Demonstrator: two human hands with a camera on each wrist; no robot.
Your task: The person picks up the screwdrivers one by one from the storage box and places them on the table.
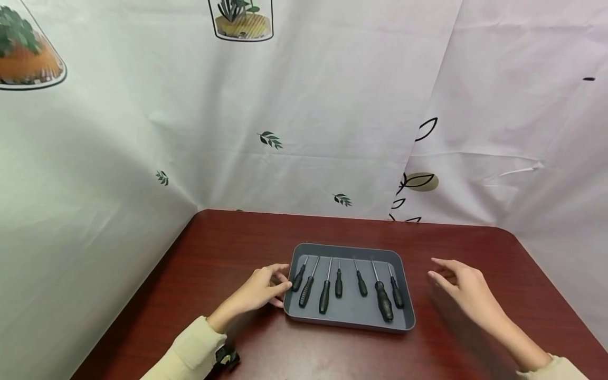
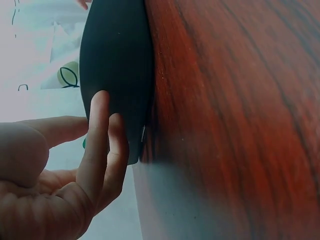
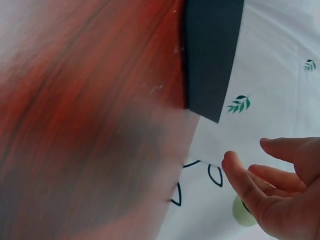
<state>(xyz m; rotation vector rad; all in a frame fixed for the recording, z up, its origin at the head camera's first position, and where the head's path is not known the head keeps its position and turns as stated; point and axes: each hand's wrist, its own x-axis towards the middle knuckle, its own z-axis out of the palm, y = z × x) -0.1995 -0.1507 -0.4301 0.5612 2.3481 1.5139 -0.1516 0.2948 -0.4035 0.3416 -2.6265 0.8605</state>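
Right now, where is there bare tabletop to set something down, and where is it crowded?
Bare patches on the glossy red-brown wood-grain table: behind the shallow grey rectangular tray, in front of it, and between it and the right hand. Crowded: the tray's left end, where the left hand is, and inside, among seven black-handled metal screwdrivers.

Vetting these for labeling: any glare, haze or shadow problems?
Head: pale glare on the table near the bottom edge, screwdrivers legible; left wrist: whitish haze low on the table, tray looks dark; right wrist: dark soft-edged patch at lower left, shadow or reflection, can't tell.
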